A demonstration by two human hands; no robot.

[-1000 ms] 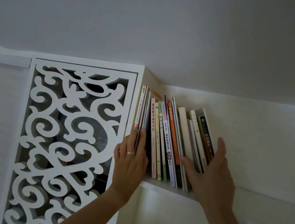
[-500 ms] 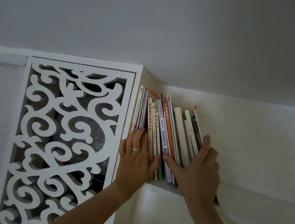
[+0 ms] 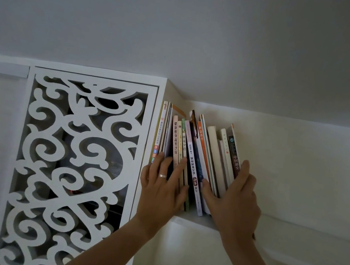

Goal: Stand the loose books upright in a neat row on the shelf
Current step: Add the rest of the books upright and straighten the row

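Observation:
A row of several thin books (image 3: 198,152) stands on a high white shelf (image 3: 194,221), packed against the cabinet side at the left and leaning slightly left at the top. My left hand (image 3: 163,183), with a ring, lies flat with straight fingers on the spines of the leftmost books. My right hand (image 3: 232,196) presses against the right end of the row, its fingers along the cover of the dark last book (image 3: 234,155) and its thumb on the spines in the middle.
A white cabinet with a carved scroll-pattern panel (image 3: 77,164) stands left of the books. The ceiling (image 3: 203,36) is close above. The shelf runs on to the right along the pale wall (image 3: 308,170).
My right hand has pushed the leaning right-hand books leftward, closing the row up and making it steeper. My left hand has slid slightly right on the spines.

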